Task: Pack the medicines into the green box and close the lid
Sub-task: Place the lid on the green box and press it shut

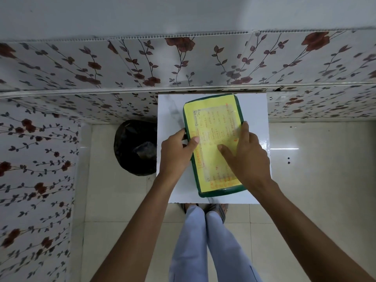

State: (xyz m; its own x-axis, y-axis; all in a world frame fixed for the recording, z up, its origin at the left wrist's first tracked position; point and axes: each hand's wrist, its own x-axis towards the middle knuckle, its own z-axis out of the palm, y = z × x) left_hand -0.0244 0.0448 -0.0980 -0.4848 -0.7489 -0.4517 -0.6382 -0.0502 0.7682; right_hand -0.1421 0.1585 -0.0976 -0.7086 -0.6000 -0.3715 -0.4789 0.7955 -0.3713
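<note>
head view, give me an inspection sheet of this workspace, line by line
surface: small white square table, against the wall
job's things: green plastic box with yellow handwritten label on its lid, lid on; no medicines visible
clutter: nothing seen on the table
hands: left hand grips the box's left edge; right hand flat on the lid
cables: nothing seen
surroundings: black bag-lined bin left of table; floral wall panels; pale tiled floor
</note>
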